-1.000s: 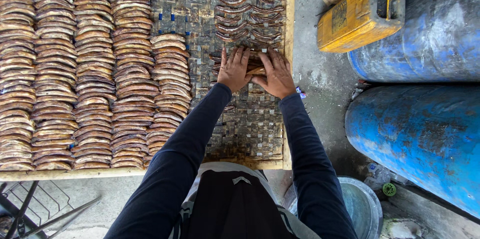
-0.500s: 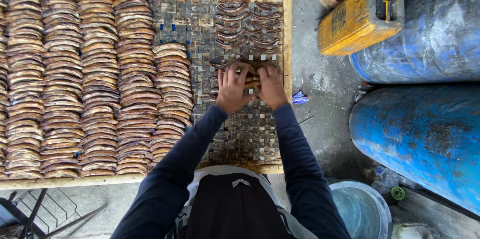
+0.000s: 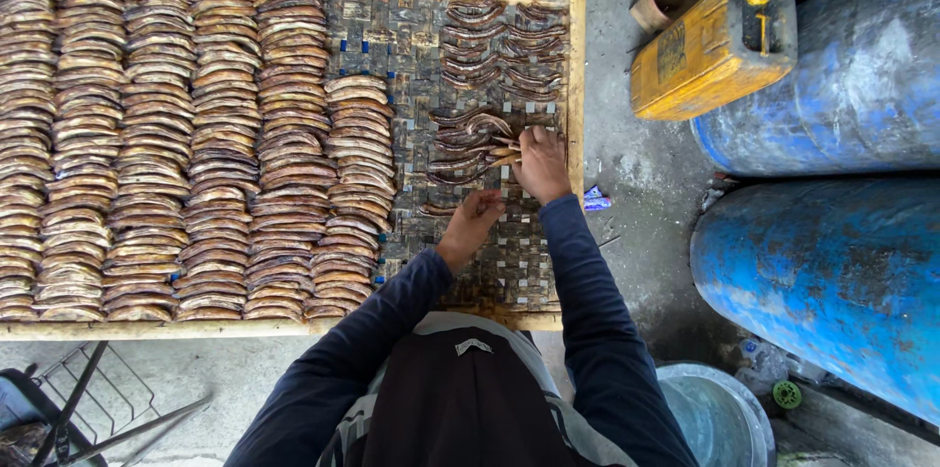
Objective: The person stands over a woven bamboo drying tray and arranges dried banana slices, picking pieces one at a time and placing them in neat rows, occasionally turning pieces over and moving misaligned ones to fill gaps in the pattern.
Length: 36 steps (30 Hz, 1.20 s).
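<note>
Both hands were together at frame centre a second ago; now apart. Right hand (image 3: 540, 162) presses curved brown dried strips (image 3: 470, 144) onto woven mesh rack surface (image 3: 460, 261), centre-right. Left hand (image 3: 472, 224) loosely curled, contents unclear. Laying progresses.

A single head-worn camera looks almost straight down from standing height onto a wooden drying tray (image 3: 576, 75), blue drums (image 3: 832, 271) at right
</note>
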{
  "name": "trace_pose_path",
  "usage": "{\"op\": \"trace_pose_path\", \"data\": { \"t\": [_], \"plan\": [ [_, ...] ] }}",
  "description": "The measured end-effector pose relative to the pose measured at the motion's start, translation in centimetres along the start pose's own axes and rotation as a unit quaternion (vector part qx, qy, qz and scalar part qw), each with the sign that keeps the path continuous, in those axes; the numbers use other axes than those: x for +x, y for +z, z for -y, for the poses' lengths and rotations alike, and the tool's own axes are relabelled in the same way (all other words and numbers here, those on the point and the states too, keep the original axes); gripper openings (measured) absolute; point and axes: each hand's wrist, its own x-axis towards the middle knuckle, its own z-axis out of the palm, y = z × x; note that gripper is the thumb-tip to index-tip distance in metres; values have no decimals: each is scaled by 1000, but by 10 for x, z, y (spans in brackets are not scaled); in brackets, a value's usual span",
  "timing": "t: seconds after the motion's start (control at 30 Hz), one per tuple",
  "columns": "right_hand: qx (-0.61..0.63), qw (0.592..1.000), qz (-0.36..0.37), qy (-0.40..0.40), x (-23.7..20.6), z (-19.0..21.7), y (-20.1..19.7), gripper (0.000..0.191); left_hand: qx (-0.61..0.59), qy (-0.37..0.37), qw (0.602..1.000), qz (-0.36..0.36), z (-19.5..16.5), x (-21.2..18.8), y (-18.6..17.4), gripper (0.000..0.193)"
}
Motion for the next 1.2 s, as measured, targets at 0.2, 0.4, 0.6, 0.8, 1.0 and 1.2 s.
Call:
{"op": "trace_pose_path", "data": {
  "t": [0.2, 0.4, 0.6, 0.8, 1.0, 1.2],
  "plan": [
    [-53, 996, 65, 39, -2, 13, -5, 54, -45, -40, 998, -4, 16, 8, -4, 28],
    [-42, 996, 29, 74, -1, 23, -13, 45, -160, -66, 984, 31, 12, 4, -9, 28],
    [-68, 992, 100, 35, -43, 54, -14, 36, -207, -141, 968, 9, -11, -4, -6, 44],
    [21, 999, 29, -21, -113, 118, -50, 66, -297, -148, 943, 23, -4, -13, -14, 39],
    [436, 882, 180, -12, -100, 86, -98, 37, -368, -127, 917, 90, -12, -31, -45, 37],
    [474, 866, 154, 43, -89, 74, -89, 34, -389, -74, 915, 79, -43, -46, -63, 48]
  ]
}}
